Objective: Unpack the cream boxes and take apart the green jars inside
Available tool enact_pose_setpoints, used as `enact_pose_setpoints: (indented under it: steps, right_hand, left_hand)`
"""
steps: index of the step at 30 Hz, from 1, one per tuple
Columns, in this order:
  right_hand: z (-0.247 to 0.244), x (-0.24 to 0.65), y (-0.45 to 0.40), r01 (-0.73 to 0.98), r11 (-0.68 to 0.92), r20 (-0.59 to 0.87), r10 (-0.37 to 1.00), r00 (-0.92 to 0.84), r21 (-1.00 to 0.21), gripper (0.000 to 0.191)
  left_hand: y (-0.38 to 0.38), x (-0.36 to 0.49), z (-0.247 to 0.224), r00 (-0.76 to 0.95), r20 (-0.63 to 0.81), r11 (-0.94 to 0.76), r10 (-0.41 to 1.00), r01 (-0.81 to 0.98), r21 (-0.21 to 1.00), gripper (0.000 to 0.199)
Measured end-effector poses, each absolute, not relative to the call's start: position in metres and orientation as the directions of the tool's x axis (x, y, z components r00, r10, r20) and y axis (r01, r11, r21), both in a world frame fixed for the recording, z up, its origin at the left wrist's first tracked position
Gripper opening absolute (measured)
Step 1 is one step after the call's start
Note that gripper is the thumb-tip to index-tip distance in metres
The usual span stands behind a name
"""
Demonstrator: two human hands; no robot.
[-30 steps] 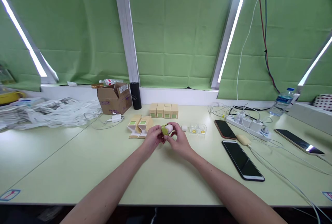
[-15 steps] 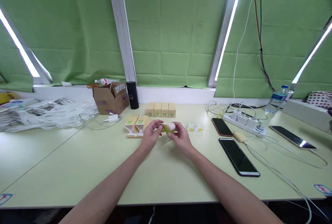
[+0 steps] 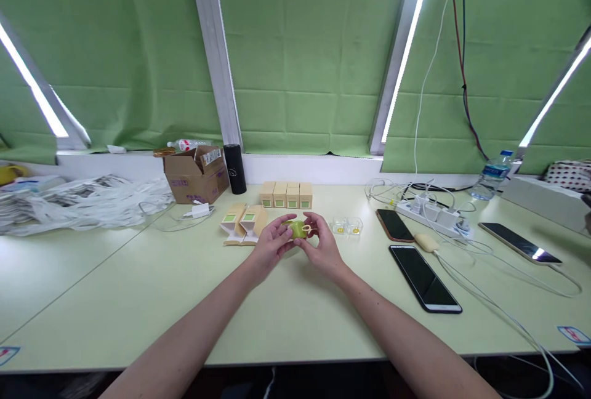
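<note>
Between both hands, above the table, is a small green teapot-like item (image 3: pixel 298 229) with a pale loop on its right side. The fingers of my left hand (image 3: pixel 272 242) grip its left side. On the right, the fingertips of my right hand (image 3: pixel 323 248) hold it by the loop side and bottom. Two opened cardboard boxes (image 3: pixel 244 220) with green labels lie just beyond my left hand. A clear plastic holder (image 3: pixel 347 226) with two cups, yellow inside, sits to the right of my right hand.
Several small tan boxes (image 3: pixel 286 195) stand in a row behind. A cardboard carton (image 3: pixel 196 176) and a black cylinder (image 3: pixel 235 169) are at the back left, near white straps (image 3: pixel 101 202). On the right lie phones (image 3: pixel 425 279), a power strip (image 3: pixel 434 214), cables and a water bottle (image 3: pixel 493 176).
The green item has been turned between my fingers: its white part no longer shows, and its green side and pale loop do. Both hands stay in nearly the same place.
</note>
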State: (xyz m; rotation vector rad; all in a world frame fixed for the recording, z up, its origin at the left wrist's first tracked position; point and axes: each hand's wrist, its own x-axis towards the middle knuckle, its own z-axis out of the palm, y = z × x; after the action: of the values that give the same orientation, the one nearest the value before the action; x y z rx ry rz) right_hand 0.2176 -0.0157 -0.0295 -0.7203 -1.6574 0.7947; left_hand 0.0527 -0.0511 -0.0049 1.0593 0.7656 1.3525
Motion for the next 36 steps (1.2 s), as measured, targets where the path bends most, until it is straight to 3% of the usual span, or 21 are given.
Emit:
enact_pose_setpoints:
  steps: [7,13,16,20,23,26,30,36]
  right_hand:
    - [-0.028,0.220,-0.017,-0.022,0.602,0.594,0.779,-0.203,-0.798,0.048]
    - [-0.028,0.220,-0.016,-0.017,0.604,0.597,0.782,-0.180,-0.797,0.035]
    - [-0.027,0.223,-0.017,0.077,0.692,0.676,0.719,-0.161,-0.717,0.032]
    - [-0.024,0.229,-0.022,0.245,0.844,0.803,0.532,-0.269,-0.477,0.040]
    - [-0.024,0.230,-0.022,0.325,0.881,0.814,0.452,-0.365,-0.343,0.044]
    - [-0.025,0.229,-0.019,0.367,0.877,0.796,0.450,-0.405,-0.309,0.044]
    - [-0.027,0.230,-0.015,0.385,0.870,0.796,0.458,-0.394,-0.310,0.036]
    - [-0.027,0.232,-0.013,0.379,0.873,0.818,0.446,-0.363,-0.307,0.029]
  left_hand:
    - [-0.054,0.049,-0.003,0.171,0.189,-0.096,0.967,-0.443,0.891,0.063]
    - [-0.052,0.051,-0.004,0.058,0.158,-0.129,0.986,-0.348,0.929,0.050]
    - [-0.049,0.051,-0.006,-0.006,0.163,-0.157,0.987,-0.305,0.939,0.049]
    - [-0.045,0.051,-0.008,-0.057,0.156,-0.165,0.986,-0.251,0.954,0.050]
    - [-0.042,0.052,-0.010,-0.080,0.136,-0.148,0.987,-0.170,0.974,0.054]
    - [-0.041,0.054,-0.012,-0.043,0.160,-0.163,0.986,-0.084,0.983,0.055]
    - [-0.043,0.054,-0.011,0.004,0.197,-0.196,0.980,-0.096,0.976,0.055]
    - [-0.049,0.056,-0.006,-0.114,0.372,-0.368,0.921,0.051,0.928,0.035]
